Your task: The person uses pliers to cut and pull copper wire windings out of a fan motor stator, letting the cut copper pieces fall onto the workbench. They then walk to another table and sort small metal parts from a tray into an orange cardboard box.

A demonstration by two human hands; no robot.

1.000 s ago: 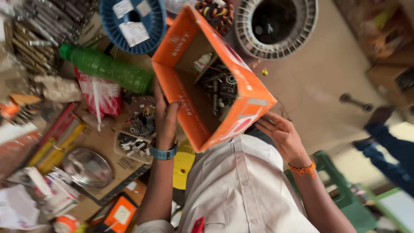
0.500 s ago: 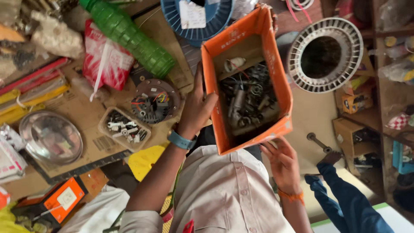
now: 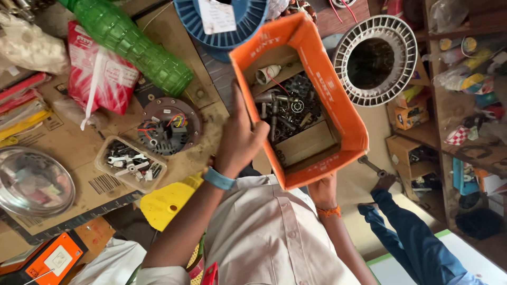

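A workbench covered with flattened brown cardboard (image 3: 63, 142) carries the clutter. On it lie a ribbed green plastic bottle (image 3: 138, 46), a red-and-white plastic bag (image 3: 97, 79), a round dark motor part with coloured wires (image 3: 168, 125), a clear plastic tray of small metal parts (image 3: 130, 163), and a shallow steel bowl (image 3: 33, 182) at the left edge.

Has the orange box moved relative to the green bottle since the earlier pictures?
Yes. The orange box now sits farther right of the green bottle, closer to the white round grille.
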